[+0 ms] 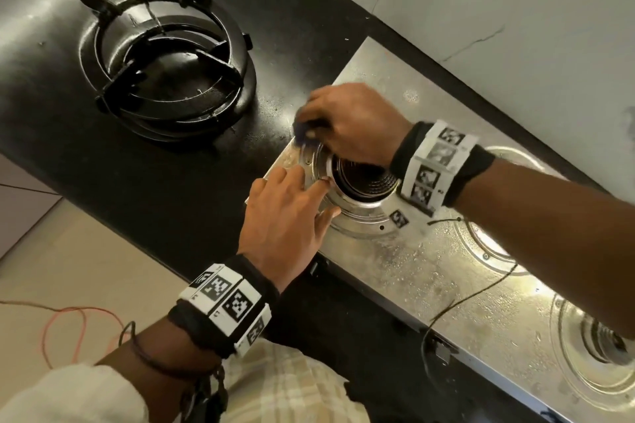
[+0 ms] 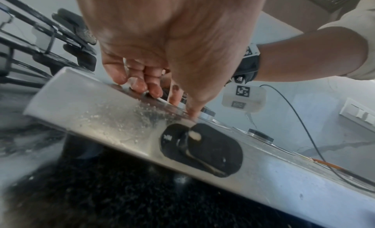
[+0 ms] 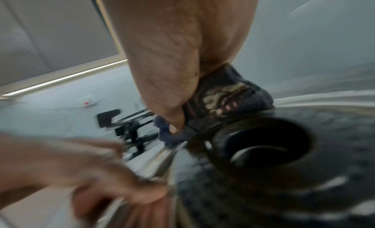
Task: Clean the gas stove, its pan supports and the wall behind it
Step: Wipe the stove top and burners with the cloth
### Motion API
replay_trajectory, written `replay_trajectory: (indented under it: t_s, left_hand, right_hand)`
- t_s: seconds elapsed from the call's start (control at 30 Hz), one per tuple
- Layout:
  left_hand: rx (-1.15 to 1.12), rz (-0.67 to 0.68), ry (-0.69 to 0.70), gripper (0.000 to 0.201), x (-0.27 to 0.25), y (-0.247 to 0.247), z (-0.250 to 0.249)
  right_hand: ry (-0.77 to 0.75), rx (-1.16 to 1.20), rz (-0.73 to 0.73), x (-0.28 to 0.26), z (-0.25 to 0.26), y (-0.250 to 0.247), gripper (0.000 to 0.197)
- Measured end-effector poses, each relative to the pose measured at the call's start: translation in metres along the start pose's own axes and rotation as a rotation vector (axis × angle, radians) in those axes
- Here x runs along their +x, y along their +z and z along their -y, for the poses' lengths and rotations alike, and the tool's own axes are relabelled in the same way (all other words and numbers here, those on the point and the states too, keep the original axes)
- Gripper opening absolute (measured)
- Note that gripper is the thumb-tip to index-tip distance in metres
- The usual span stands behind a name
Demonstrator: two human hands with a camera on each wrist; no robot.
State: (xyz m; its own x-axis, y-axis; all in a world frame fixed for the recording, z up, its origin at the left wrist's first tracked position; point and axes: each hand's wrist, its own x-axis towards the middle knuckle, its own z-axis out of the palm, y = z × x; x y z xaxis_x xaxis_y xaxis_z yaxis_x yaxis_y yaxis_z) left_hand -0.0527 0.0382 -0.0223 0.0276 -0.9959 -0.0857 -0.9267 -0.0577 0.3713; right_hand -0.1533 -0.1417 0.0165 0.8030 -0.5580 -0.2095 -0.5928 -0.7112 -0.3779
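Scrubbing at the far-left edge of the burner (image 1: 364,178) is the right hand (image 1: 350,122), whose fingers are curled around a dark blue scouring pad (image 3: 227,93); the thumb presses the pad from the side, as the right wrist view shows. I judge that this closed grip lets the person push hard into the narrow ring just beside the burner, where dirt collects. The wrist is bent downward and the forearm comes across over the gas stove (image 1: 429,268) from the right of the burner.

On the near-left side of the burner rests the left hand (image 1: 285,220), its fingers almost straight and spread, holding nothing. The fingertips (image 2: 140,87) touch the steel top and the thumb reaches the rim of the burner. Probably it is placed so to keep the light stove from sliding while the other hand rubs. This wrist is nearly straight, and the palm faces down.

The stove top around the burner is wet and covered with small drops. The pan supports (image 1: 168,62) lie stacked on the black counter (image 1: 86,154), well apart to the left of the burner, surely taken off so that the top is free. The wall (image 1: 515,10) stands beyond the burner, and nothing touches it
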Motion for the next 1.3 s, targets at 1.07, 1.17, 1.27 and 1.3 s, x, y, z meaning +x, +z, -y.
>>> replay_trajectory:
  t_s: [1.07, 1.17, 1.27, 1.3]
  left_hand:
    - [0.031, 0.003, 0.006, 0.041, 0.001, 0.003, 0.003]
    - [0.038, 0.012, 0.008, 0.036, 0.004, 0.0, 0.002]
    - [0.047, 0.017, 0.022, 0.039, 0.005, 0.0, 0.003]
    - [0.045, 0.019, 0.028, 0.04, 0.006, 0.0, 0.004]
  right_hand:
    - [-0.151, -0.112, 0.15, -0.011, -0.03, -0.024, 0.022]
    - [-0.23, -0.09, 0.226, -0.011, -0.011, -0.011, 0.023]
    - [-0.162, -0.07, 0.263, -0.008, -0.012, -0.015, 0.026]
    - [-0.127, -0.063, 0.253, -0.006, -0.015, -0.018, 0.027]
